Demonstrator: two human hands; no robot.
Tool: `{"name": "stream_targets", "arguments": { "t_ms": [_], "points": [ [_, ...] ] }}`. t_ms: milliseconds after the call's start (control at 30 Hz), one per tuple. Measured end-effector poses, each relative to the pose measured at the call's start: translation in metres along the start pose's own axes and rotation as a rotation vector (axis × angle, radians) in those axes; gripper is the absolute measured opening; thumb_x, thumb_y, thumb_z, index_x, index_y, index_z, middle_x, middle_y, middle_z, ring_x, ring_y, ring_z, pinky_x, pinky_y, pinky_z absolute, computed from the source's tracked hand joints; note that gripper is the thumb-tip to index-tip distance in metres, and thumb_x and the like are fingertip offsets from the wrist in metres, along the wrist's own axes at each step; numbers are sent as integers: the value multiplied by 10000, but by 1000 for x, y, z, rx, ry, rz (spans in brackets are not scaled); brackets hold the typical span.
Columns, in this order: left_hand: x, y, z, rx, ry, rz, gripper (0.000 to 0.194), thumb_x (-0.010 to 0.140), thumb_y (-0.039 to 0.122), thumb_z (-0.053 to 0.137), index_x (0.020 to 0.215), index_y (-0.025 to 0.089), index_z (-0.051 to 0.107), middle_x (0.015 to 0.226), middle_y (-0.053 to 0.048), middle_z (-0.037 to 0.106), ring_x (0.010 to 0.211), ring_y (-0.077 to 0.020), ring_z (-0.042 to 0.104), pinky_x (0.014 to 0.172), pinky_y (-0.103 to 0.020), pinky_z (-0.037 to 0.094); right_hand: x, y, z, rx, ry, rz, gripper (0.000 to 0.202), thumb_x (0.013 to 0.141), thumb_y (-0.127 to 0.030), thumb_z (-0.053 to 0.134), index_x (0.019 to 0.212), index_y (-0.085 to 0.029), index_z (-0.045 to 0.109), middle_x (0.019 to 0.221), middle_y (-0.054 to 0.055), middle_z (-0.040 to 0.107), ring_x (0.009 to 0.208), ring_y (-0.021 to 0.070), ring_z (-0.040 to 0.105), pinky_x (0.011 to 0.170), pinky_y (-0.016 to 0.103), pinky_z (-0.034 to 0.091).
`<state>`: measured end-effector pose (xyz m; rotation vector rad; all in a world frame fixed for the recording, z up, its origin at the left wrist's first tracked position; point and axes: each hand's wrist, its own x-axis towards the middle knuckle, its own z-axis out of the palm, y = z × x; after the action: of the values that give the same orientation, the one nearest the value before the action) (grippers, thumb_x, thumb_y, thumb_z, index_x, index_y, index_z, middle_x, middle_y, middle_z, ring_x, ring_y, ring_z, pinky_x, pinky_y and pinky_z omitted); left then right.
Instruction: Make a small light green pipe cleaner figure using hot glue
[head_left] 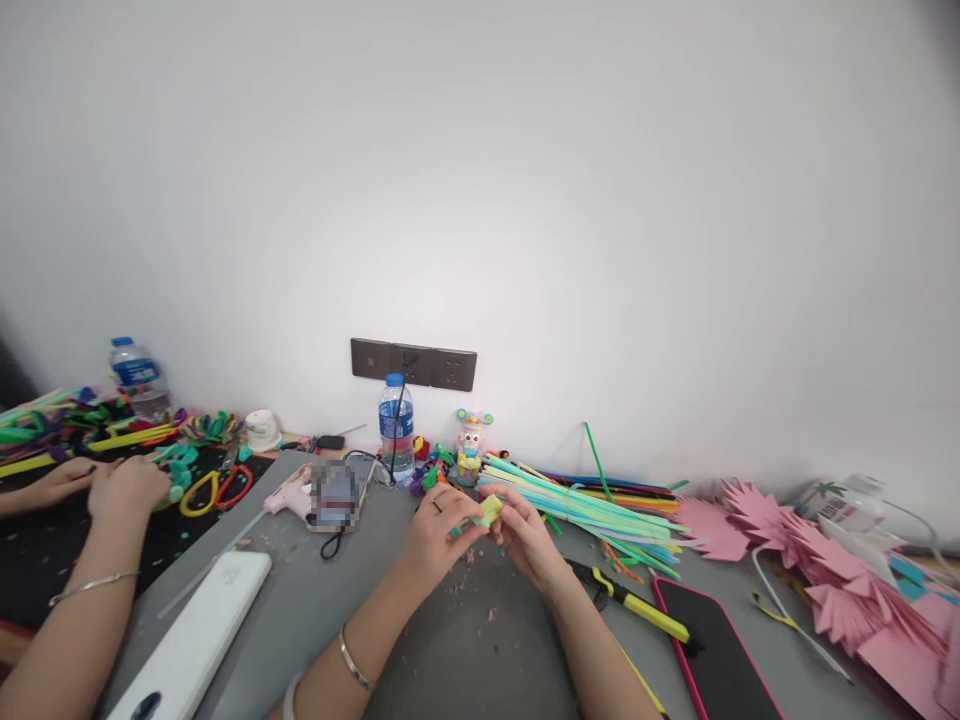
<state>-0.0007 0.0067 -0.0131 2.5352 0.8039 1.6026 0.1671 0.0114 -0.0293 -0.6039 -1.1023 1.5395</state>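
Note:
Both my hands meet above the grey table, with fingers closed on a small yellow-green piece [491,509] that looks like bent pipe cleaner. My left hand [441,532] pinches it from the left, and a bit of teal shows between its fingers. From the right, my right hand [526,538] grips the same piece with its fingertips. Fingers hide part of it. Just behind stands a small figure [470,447] with big round eyes and a colourful top. A bundle of pale green and blue pipe cleaners [577,500] lies behind and right of my right hand.
A water bottle [395,425], a pink glue gun [291,494] and a white device [202,640] are left. On the right lie a yellow-black tool [641,606], a phone [716,640] and pink folded paper [832,570]. Another person's hands [124,490] work near scissors [217,490] far left.

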Motion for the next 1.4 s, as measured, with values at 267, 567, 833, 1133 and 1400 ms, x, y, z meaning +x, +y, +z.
{"name": "stream_targets", "arguments": {
  "t_ms": [267,567,833,1133,1400],
  "points": [
    [3,-4,-4,-82,65,-97,46,875,224,584,875,178,582,814,-37,637,807,-169,568,748,-306,475,-22,-26,-6,-331,466,-89,479,683,-563,699,970,-187,622,621,-7,592,516,143,527,520,271,448],
    [5,-6,3,-93,31,-59,37,882,222,566,886,187,575,814,-32,637,796,-165,577,758,-299,478,-163,-67,-112,-1615,1097,434,698,676,-590,531,1118,-52,569,1058,291,595,1084,455,526,877,548,399],
    [5,-10,2,-66,76,-109,19,865,229,580,860,210,582,811,-23,646,797,-171,596,757,-288,482,-152,-51,-109,-1799,994,519,619,762,-428,498,1305,-140,428,1085,213,558,1111,394,527,822,447,423],
    [2,-6,7,-103,46,-115,12,880,209,557,886,212,567,842,-29,643,827,-172,595,758,-273,477,-160,-53,-126,-1781,1016,282,682,745,-440,478,1325,-91,394,1123,215,593,1084,397,544,890,510,391],
    [4,1,11,-121,-9,-185,96,878,296,556,848,209,586,815,-28,649,794,-175,607,707,-260,486,-90,-60,-18,-980,677,-179,560,827,-552,519,1249,-187,466,930,95,641,787,243,609,707,359,473]
  ]
}}
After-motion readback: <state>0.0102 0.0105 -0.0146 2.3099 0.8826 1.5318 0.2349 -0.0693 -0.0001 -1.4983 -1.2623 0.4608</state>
